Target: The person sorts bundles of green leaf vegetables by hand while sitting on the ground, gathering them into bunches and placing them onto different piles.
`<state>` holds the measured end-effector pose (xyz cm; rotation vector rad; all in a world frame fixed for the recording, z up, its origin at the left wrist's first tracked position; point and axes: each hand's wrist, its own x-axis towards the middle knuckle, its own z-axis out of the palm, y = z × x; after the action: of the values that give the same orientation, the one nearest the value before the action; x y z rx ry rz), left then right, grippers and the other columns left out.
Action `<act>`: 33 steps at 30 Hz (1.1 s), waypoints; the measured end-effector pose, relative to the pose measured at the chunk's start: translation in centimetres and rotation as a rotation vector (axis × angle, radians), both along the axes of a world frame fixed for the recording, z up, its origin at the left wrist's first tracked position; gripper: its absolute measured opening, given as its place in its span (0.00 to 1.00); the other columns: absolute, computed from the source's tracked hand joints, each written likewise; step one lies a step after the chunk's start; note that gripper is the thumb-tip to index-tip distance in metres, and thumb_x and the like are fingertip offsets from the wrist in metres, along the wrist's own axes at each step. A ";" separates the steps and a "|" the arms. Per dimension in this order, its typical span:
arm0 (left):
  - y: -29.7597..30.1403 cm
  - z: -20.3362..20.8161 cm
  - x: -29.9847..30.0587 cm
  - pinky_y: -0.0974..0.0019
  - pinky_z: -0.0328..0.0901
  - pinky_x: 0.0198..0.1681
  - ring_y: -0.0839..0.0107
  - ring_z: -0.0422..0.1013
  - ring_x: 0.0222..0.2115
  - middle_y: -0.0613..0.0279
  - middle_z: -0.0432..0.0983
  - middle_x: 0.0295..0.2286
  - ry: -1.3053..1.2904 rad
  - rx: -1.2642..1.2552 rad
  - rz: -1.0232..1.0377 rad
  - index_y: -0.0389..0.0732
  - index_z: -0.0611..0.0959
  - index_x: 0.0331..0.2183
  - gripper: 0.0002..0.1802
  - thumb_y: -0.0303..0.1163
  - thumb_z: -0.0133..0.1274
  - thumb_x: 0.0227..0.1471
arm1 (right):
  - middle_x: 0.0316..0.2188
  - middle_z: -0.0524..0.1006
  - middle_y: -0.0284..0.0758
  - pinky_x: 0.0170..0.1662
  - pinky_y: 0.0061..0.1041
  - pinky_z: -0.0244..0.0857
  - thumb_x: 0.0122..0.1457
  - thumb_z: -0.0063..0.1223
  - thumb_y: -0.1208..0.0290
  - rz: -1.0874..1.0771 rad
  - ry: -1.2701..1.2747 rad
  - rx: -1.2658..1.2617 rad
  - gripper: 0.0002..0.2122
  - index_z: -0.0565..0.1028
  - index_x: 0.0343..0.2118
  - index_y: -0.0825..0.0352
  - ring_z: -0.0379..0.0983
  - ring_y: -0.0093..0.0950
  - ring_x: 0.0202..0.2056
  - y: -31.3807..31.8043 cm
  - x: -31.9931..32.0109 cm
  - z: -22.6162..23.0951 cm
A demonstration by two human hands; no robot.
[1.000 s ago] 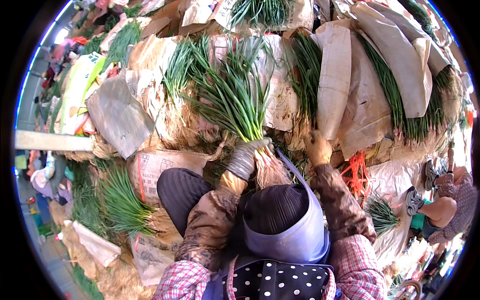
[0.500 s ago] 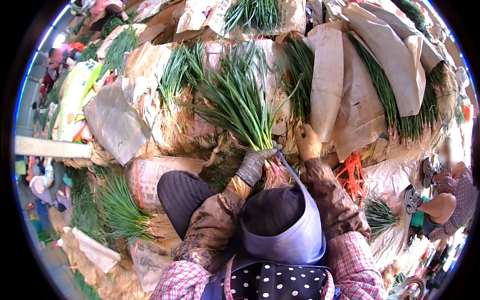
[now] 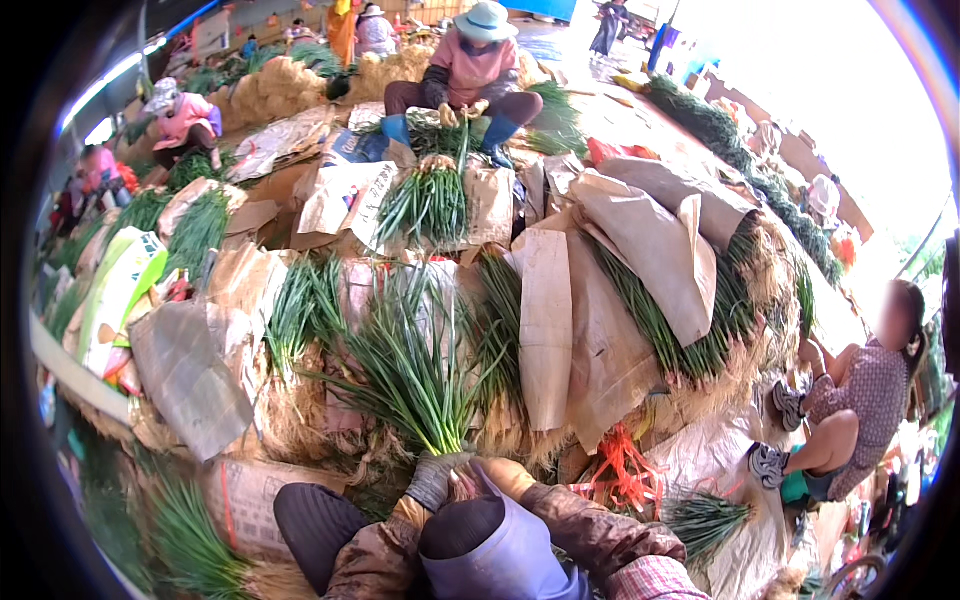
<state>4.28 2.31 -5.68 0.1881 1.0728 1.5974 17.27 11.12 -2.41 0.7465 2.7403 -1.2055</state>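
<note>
A bunch of green spring onions (image 3: 425, 395) fans out away from me, leaves pointing to the far side. My left hand (image 3: 437, 480), in a dark grey glove, is closed round its lower stems. Below that grip, some of the pinkish root ends (image 3: 463, 487) show. Against the bunch's right side, beside my left hand, is my right hand (image 3: 507, 478) in a tan glove. Its fingers are bent in toward the stems, and whatever they hold is hidden. A purple-grey apron (image 3: 500, 550) covers my lap just below both hands.
Ahead stretches a long pile of spring onions with brown paper sheets (image 3: 610, 340) over it. Red plastic ties (image 3: 625, 470) and a small bunch (image 3: 703, 522) lie at right. Another bunch (image 3: 195, 540) lies at left. One person (image 3: 865, 420) sits at right, another (image 3: 475, 75) opposite.
My right hand has come from the pile's edge leftward to the base of the bunch. My left hand keeps its grip. The view has tilted up, showing more of the far side.
</note>
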 end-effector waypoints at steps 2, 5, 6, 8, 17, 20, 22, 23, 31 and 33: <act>0.2 1.2 -0.1 0.66 0.63 0.11 0.62 0.69 0.12 0.52 0.74 0.20 0.038 0.005 -0.001 0.33 0.77 0.27 0.09 0.26 0.54 0.39 | 0.27 0.72 0.42 0.33 0.28 0.64 0.52 0.43 0.68 0.003 0.172 -0.084 0.09 0.69 0.33 0.66 0.70 0.38 0.31 1.9 0.1 -2.0; -0.4 2.9 -0.4 0.65 0.63 0.10 0.62 0.68 0.10 0.50 0.73 0.19 -0.049 -0.145 -0.055 0.33 0.76 0.26 0.07 0.26 0.53 0.40 | 0.28 0.73 0.36 0.31 0.24 0.64 0.56 0.43 0.63 -0.403 0.308 -0.605 0.14 0.69 0.35 0.72 0.70 0.28 0.29 3.0 -1.9 -1.8; -1.0 3.2 -0.8 0.65 0.62 0.10 0.62 0.68 0.09 0.49 0.73 0.18 -0.100 -0.227 -0.074 0.33 0.76 0.26 0.07 0.26 0.52 0.40 | 0.28 0.73 0.35 0.30 0.22 0.64 0.56 0.43 0.62 -0.482 0.253 -0.672 0.15 0.69 0.35 0.73 0.70 0.26 0.29 2.3 -3.1 0.5; -0.6 3.9 -0.1 0.66 0.62 0.09 0.62 0.67 0.08 0.48 0.72 0.17 -0.080 -0.192 -0.044 0.33 0.75 0.27 0.07 0.25 0.52 0.41 | 0.29 0.74 0.35 0.28 0.18 0.64 0.54 0.47 0.63 -0.598 0.249 -0.794 0.15 0.70 0.38 0.71 0.70 0.21 0.27 2.1 -4.0 0.5; -0.7 4.2 -0.2 0.79 0.58 0.12 0.76 0.67 0.13 0.63 0.72 0.20 -0.113 -0.040 -0.010 0.37 0.76 0.30 0.08 0.24 0.52 0.42 | 0.34 0.73 0.40 0.29 0.21 0.63 0.53 0.43 0.75 -1.050 0.420 -1.442 0.11 0.67 0.40 0.69 0.70 0.28 0.31 0.1 -5.0 0.1; -0.8 5.4 -0.5 0.82 0.56 0.15 0.80 0.65 0.16 0.66 0.72 0.20 -0.179 -0.019 -0.057 0.35 0.78 0.28 0.07 0.24 0.53 0.41 | 0.31 0.73 0.37 0.24 0.17 0.61 0.55 0.40 0.69 -0.916 0.372 -1.521 0.10 0.66 0.39 0.63 0.67 0.24 0.24 1.1 -4.7 -0.6; -0.7 5.8 0.1 0.81 0.56 0.17 0.81 0.64 0.17 0.67 0.72 0.21 -0.199 0.018 -0.066 0.35 0.78 0.28 0.07 0.24 0.53 0.40 | 0.30 0.72 0.32 0.22 0.15 0.57 0.56 0.38 0.61 -0.682 0.512 -1.347 0.13 0.66 0.41 0.60 0.63 0.21 0.21 1.6 -4.2 -1.9; -0.7 5.8 0.1 0.81 0.57 0.18 0.80 0.64 0.18 0.67 0.72 0.21 -0.219 0.028 -0.092 0.35 0.78 0.28 0.07 0.24 0.53 0.40 | 0.29 0.71 0.30 0.21 0.14 0.56 0.56 0.37 0.58 -0.568 0.573 -1.304 0.14 0.66 0.41 0.59 0.60 0.20 0.19 2.0 -3.9 -2.5; -1.0 7.3 0.2 0.77 0.63 0.23 0.75 0.67 0.21 0.61 0.73 0.26 -0.246 0.103 -0.072 0.35 0.73 0.34 0.13 0.21 0.50 0.40 | 0.19 0.65 0.26 0.14 0.11 0.48 0.56 0.41 0.62 -0.749 0.547 -1.521 0.08 0.65 0.36 0.59 0.56 0.14 0.14 1.1 -4.0 1.6; -1.0 5.6 0.0 0.77 0.63 0.23 0.74 0.67 0.22 0.60 0.72 0.26 -0.294 0.088 -0.096 0.35 0.72 0.33 0.12 0.21 0.50 0.40 | 0.18 0.65 0.25 0.14 0.11 0.48 0.56 0.42 0.64 -0.815 0.505 -1.504 0.08 0.65 0.35 0.60 0.55 0.14 0.15 1.0 -3.8 -1.2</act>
<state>4.28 1.29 -0.03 0.0594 0.7570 1.5308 13.43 12.08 -3.60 1.2717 0.7750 -3.1224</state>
